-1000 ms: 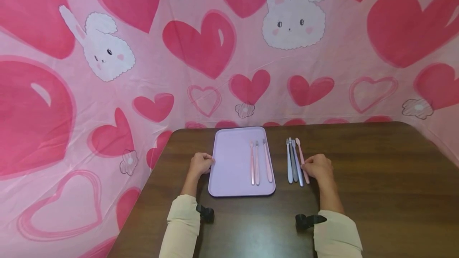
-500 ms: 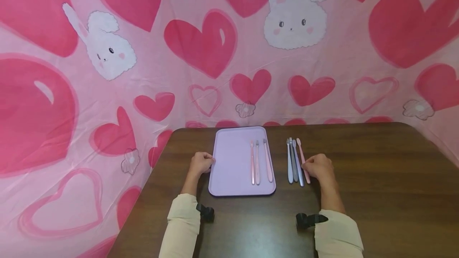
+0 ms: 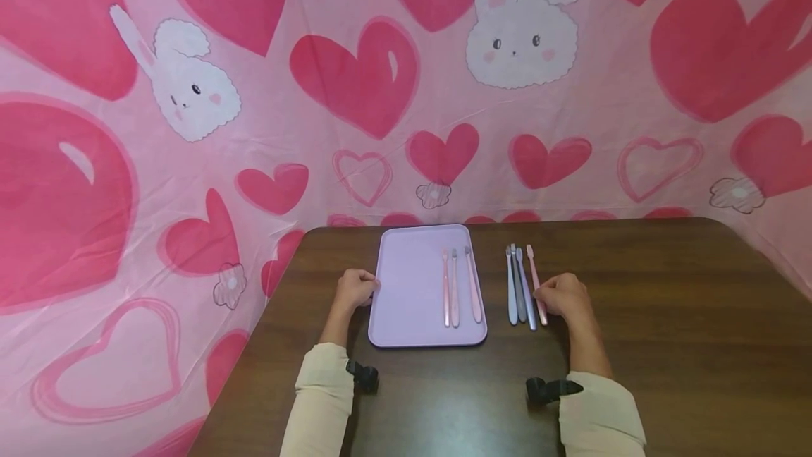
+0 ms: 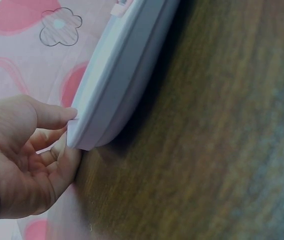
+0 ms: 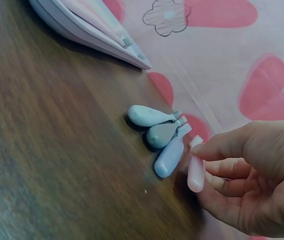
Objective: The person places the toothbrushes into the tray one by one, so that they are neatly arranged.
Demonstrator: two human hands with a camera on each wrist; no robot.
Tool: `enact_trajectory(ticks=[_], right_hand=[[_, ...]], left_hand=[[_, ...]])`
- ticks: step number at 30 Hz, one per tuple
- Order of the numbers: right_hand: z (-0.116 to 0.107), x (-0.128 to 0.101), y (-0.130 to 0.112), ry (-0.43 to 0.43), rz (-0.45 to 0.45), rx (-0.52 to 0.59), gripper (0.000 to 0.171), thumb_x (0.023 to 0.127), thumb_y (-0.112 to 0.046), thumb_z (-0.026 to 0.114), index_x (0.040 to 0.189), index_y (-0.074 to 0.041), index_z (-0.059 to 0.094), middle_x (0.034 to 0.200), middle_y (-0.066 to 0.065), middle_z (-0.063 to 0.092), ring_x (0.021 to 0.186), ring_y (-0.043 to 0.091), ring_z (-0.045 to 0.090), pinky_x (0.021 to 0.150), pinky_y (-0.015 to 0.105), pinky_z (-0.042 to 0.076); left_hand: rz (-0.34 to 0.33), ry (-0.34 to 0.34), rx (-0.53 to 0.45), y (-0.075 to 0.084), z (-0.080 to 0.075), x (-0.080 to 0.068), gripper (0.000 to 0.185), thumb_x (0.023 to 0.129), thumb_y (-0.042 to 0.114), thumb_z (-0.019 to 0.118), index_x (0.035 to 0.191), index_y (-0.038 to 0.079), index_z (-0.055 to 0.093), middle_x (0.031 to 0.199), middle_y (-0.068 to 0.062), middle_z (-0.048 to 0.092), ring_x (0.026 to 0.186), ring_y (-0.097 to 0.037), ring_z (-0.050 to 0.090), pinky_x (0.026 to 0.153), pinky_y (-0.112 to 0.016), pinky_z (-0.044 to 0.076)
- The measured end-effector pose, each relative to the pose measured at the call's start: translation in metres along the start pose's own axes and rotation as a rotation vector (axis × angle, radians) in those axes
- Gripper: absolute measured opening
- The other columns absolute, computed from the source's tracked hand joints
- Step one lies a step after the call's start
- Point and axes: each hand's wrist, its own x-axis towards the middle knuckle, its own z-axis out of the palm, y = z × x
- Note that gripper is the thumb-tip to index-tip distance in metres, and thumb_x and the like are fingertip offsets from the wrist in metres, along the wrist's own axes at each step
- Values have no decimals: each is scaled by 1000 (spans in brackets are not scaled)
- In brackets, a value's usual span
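Lilac and smooth, the flat rectangular plastic tray [image 3: 412, 288] lay on the dark brown wood-grain table [image 3: 666, 316], its rim raised and its corners rounded. Three slim toothbrushes, two pink and one grey [image 3: 454, 288], lay side by side on the tray's right half. Just right of the tray, on bare wood, four more lay parallel: a pale blue one [image 3: 511, 286], a grey one [image 3: 517, 285], a lavender one [image 3: 525, 289] and, farthest from the tray, the pink plastic toothbrush [image 3: 536, 285].

The right hand [image 3: 564, 295] pinched that pink toothbrush between thumb and curled forefinger. From the head view the grip was mostly hidden behind the knuckles; the right wrist view showed it plainly, with the rounded handle end [image 5: 196, 172] poking out below the thumb, close beside the other three handle ends.

The left hand [image 3: 355, 289] sat at the tray's left edge. Only the left wrist view showed the thumb tip pressed on the rim [image 4: 112, 95] while the curled fingers [image 4: 57, 155] tucked under the corner.

Behind the tray hung a pink sheet printed with red hearts and white rabbits [image 3: 520, 27]. Cream sleeves [image 3: 320, 393] covered both forearms.
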Motion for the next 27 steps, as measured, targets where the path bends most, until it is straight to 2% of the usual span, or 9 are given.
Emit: enact_trajectory(ticks=[3,6,10,15,20,23,27], right_hand=[[1,0,1,-6,1,67,33,89,-14,67,107,14,70,76,11,70,67,14,62,58,22,50],[2,2,3,-23,9,150,34,90,-10,67,110,16,67,80,12,69,64,10,61,57,20,53],[5,4,7,-49,14,222,36,90,-8,65,116,17,64,88,15,67,68,10,60,58,19,54],[7,5,10,-61,-32,289,35,90,-4,63,115,20,62,87,13,67,69,9,60,60,19,55],[6,3,8,-100,-46,383,37,94,-5,62,119,22,58,95,14,66,75,8,62,66,20,59],[5,1,5,-108,-25,394,38,96,-7,62,123,19,58,101,17,65,78,10,62,69,23,61],[5,1,3,-110,-22,416,39,96,-7,63,125,19,57,98,12,67,77,8,63,68,21,60]], left_hand=[[1,-3,2,0,0,1,22,91,11,69,103,-7,73,102,-23,72,81,-23,68,71,-37,65],[-6,-6,2,0,0,2,22,92,11,69,105,-6,73,103,-22,71,81,-23,67,73,-37,65],[-13,-11,2,-1,2,2,22,92,12,68,105,-5,73,103,-21,71,79,-21,67,73,-36,65],[-18,-17,-1,-2,2,2,22,92,12,69,105,-6,73,103,-22,71,80,-21,67,72,-36,65],[-23,-22,-4,-1,1,1,22,92,12,68,106,-5,73,105,-22,71,81,-22,67,73,-36,65],[-27,-27,-1,0,1,1,23,93,13,68,107,-5,72,105,-22,71,81,-22,67,74,-36,65],[-24,-24,3,0,1,1,23,93,13,68,106,-5,73,105,-21,71,80,-21,67,73,-36,65]])
